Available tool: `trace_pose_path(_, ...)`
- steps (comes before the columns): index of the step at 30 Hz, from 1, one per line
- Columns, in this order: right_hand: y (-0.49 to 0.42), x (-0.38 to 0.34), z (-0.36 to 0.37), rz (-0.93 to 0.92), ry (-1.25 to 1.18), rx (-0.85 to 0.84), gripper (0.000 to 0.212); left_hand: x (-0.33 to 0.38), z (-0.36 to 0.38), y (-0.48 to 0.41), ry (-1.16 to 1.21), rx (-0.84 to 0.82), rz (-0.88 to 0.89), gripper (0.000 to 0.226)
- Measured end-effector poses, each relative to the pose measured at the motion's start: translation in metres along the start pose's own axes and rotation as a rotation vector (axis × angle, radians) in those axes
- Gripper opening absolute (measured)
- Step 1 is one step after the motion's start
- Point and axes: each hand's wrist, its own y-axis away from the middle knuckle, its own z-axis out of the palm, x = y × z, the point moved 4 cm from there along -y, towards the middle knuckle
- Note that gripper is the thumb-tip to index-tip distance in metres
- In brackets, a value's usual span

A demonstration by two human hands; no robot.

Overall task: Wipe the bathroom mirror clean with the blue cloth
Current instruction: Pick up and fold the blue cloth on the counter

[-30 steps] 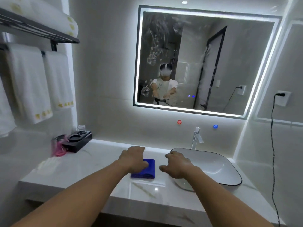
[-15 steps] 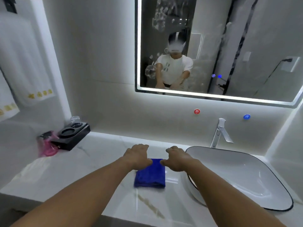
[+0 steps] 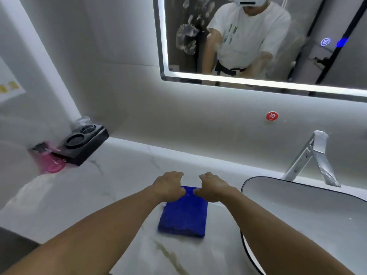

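A folded blue cloth lies flat on the white marble counter, left of the basin. My left hand rests on the cloth's far left corner, fingers curled down over its edge. My right hand sits on the far right corner in the same way. The far edge of the cloth is hidden under both hands. Above on the wall hangs the lit mirror, with white foam smears on its left part.
A white basin with a black rim fills the counter's right side, a chrome tap behind it. A black cup tray and a pink item stand in the far left corner. A red hot-water sticker marks the wall.
The view has moved closer and tilted down, so the mirror's top is cut off. Both hands have closed in onto the cloth's far corners; the cloth still lies on the counter.
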Motion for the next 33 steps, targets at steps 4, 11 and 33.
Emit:
trace_pose_path(4,-0.042,0.007,0.024,0.040,-0.034,-0.053,0.061,-0.019,0.022,-0.040,-0.004,-0.075,-0.001,0.067)
trace_pose_path(11,-0.092,0.021,0.062,0.147,-0.051,-0.169,0.058,-0.048,0.059,-0.111,-0.031,-0.229,0.104,0.052)
trace_pose_path(33,-0.108,0.021,0.070,0.195,0.181,-0.027,0.029,-0.078,0.078,-0.159,-0.024,-0.543,0.256,0.031)
